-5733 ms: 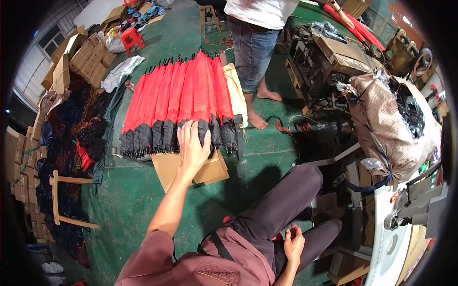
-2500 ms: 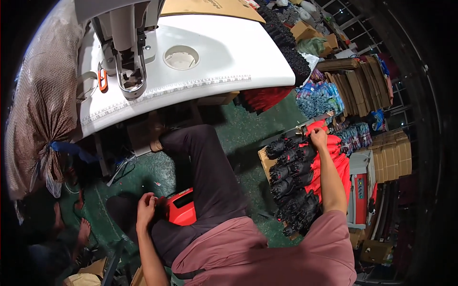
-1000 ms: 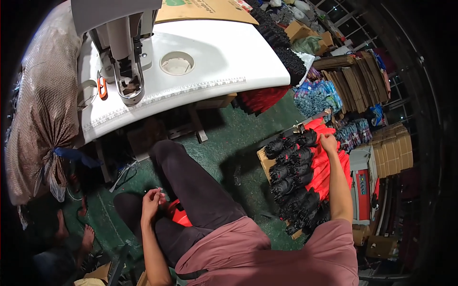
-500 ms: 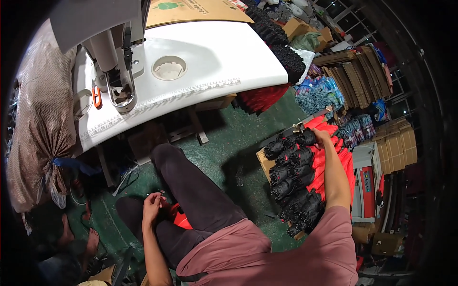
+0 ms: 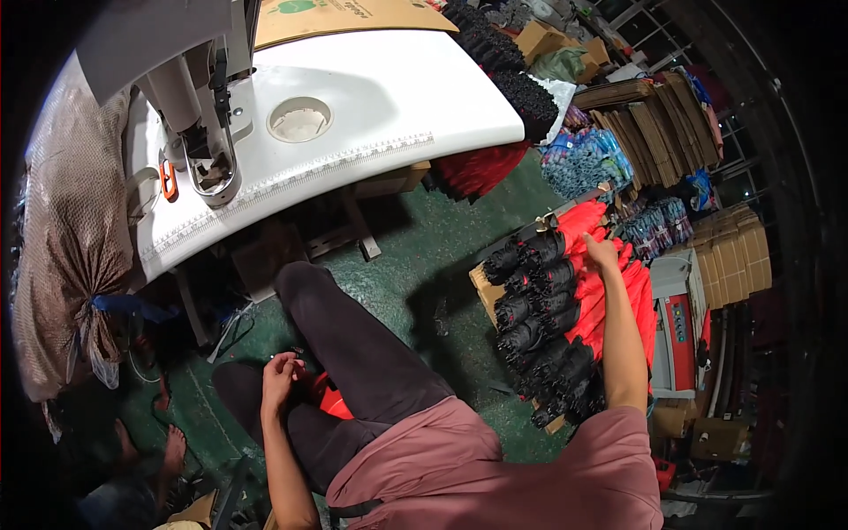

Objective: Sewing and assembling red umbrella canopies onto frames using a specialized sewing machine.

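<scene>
At the right lies a stack of long red cloth bundles (image 5: 609, 305) with gathered black ends (image 5: 539, 309). My right hand (image 5: 602, 253) rests on the red part of the upper bundles, arm stretched out, fingers partly spread. Above my left thigh, my left hand (image 5: 281, 375) is closed, fingertips pinched together. A small reddish bit shows at those fingertips, too small to name. Just beside this hand, a bright red piece (image 5: 334, 402) shows between my legs, mostly hidden by them.
Ahead stands a white sewing table (image 5: 380, 97) with a machine (image 5: 208, 150) and orange-handled snips (image 5: 168, 180). A large woven sack (image 5: 75, 221) leans at its left. Stacked cardboard (image 5: 658, 137) and a grey-red machine (image 5: 678, 327) stand at the right. Another person's bare feet (image 5: 174, 449) show lower left.
My right hand has moved from the black end of the uppermost bundle onto the red cloth. My left hand has stayed nearly in place. The whole view has shifted slightly.
</scene>
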A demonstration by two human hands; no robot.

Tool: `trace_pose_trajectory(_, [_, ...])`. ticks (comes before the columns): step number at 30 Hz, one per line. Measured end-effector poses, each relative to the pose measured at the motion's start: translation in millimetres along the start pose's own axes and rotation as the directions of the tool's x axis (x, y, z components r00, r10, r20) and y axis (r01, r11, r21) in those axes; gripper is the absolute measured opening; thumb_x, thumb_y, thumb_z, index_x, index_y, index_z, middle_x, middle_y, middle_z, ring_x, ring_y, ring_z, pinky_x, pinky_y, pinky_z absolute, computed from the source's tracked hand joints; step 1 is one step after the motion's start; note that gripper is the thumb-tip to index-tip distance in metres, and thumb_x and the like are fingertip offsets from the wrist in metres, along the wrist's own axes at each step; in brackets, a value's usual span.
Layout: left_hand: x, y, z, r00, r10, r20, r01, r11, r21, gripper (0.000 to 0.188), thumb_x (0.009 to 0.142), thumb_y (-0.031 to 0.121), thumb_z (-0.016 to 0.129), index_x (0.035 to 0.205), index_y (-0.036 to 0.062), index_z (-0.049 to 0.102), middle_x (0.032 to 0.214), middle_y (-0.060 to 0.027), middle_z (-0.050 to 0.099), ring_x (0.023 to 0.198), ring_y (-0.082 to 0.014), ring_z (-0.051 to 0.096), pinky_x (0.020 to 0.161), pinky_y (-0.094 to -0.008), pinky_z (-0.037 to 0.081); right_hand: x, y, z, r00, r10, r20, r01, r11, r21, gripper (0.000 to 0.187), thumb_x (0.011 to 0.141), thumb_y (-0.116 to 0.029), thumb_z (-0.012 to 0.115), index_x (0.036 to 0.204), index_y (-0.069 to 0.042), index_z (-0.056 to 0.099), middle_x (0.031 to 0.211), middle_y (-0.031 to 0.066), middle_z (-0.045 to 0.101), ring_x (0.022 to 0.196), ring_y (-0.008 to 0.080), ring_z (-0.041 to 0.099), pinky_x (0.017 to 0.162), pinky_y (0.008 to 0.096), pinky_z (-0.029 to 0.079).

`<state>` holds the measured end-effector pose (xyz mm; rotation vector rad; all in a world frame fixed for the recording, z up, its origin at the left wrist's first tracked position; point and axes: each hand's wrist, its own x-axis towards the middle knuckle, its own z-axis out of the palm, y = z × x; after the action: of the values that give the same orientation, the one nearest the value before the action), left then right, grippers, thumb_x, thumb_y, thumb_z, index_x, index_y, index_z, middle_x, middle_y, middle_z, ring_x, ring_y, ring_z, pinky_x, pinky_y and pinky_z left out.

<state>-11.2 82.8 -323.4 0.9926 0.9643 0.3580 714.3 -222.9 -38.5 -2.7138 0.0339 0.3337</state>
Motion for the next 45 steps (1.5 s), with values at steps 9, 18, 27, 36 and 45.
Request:
trace_pose_trajectory(9, [-4.4,1.1,-2.6,0.999,0.016,-0.028,-0.016,1.000,-0.015,0.020,0.109,0.011,0.054,0.122,-0.0016,0.064,0.097,-0.0063,0.074,0.076,-0.0086,0.063,0.069,-0.0231,0.051,9.4,-13.6,12.9,0.998,-0.036,0.049,0.047,0.965,-0.259,0.117,0.083,-0.087,0.055,0.144,0.013,0.052,0.148,0.0308,0.055,0.142,0.0399,0.052,0.115,0.0518,0.041])
trace_pose_trajectory(18, [6.1,-3.4,-0.2,1.000,0.024,-0.003,-0.024,0.999,-0.036,0.020,0.108,0.009,0.054,0.121,-0.0038,0.062,0.096,-0.0100,0.073,0.076,-0.0133,0.066,0.066,-0.0245,0.051,23.5,-30.4,29.6,0.952,0.148,0.269,-0.140,0.989,-0.051,0.127,0.080,-0.090,0.058,0.166,-0.004,0.022,0.171,0.0277,0.020,0.155,0.0512,0.019,0.117,0.0702,0.026])
trace_pose_trajectory(27, [7.6,6.1,10.9,1.000,0.003,0.003,-0.003,0.998,-0.057,0.021,0.109,0.012,0.056,0.121,-0.0016,0.065,0.096,-0.0060,0.074,0.078,-0.0100,0.066,0.066,-0.0233,0.049,90.8,12.7,40.6,0.931,0.017,0.366,-0.092,0.978,0.188,0.118,0.081,-0.081,0.065,0.164,-0.005,0.031,0.170,0.0215,0.028,0.152,0.0431,0.033,0.120,0.0630,0.026])
trace_pose_trajectory(36, [-3.1,-1.5,-13.2,0.997,-0.006,-0.083,-0.001,0.997,-0.082,0.020,0.108,0.013,0.056,0.121,0.0004,0.065,0.099,-0.0090,0.075,0.084,-0.0152,0.072,0.072,-0.0258,0.055,-26.7,-75.1,39.8,0.851,0.225,0.474,-0.131,0.966,-0.223,0.114,0.081,-0.080,0.065,0.165,-0.011,0.031,0.171,0.0219,0.025,0.153,0.0398,0.031,0.120,0.0576,0.030])
trace_pose_trajectory(45, [13.5,-13.3,0.8,0.998,0.023,-0.059,-0.032,0.989,-0.147,0.020,0.109,0.013,0.053,0.122,0.0015,0.063,0.102,-0.0114,0.075,0.085,-0.0182,0.073,0.076,-0.0317,0.060,72.2,-5.5,49.3,0.825,0.036,0.563,0.010,0.997,-0.078,0.095,0.085,-0.072,0.064,0.157,-0.014,0.048,0.164,0.0209,0.041,0.148,0.0449,0.038,0.115,0.0674,0.032])
